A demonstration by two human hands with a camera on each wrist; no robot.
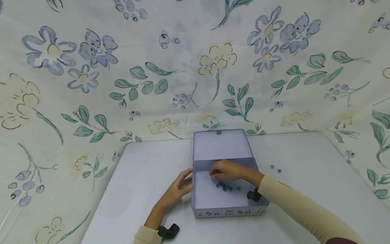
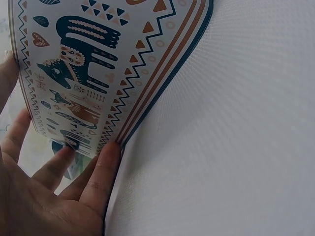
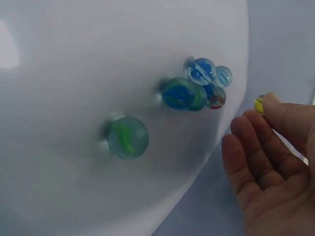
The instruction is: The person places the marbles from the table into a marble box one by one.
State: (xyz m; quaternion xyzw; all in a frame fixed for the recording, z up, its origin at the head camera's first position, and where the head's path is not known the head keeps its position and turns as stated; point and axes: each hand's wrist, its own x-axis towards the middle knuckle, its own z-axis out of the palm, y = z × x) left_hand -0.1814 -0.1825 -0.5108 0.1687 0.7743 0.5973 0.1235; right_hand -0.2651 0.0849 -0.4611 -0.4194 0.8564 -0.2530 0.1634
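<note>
An open rectangular tin (image 1: 210,200) stands on the white table with its lid (image 1: 223,145) tipped back. Inside it lie several glass marbles (image 1: 224,186), mostly blue and green; a green-swirled marble (image 3: 128,137) sits apart from the cluster. My right hand (image 1: 226,169) is over the tin's far part, pinching a yellow marble (image 3: 259,104) between thumb and forefinger; its other fingers are lightly bent. My left hand (image 1: 177,189) rests against the tin's left side, fingers spread and fairly straight along the patterned wall (image 2: 78,64).
A green marble (image 1: 272,166) and a blue marble (image 1: 279,171) lie on the table (image 1: 298,193) right of the tin. Flower-patterned cloth (image 1: 182,78) hangs behind the table. A black camera (image 1: 169,231) sits on the left wrist, another (image 1: 254,195) on the right.
</note>
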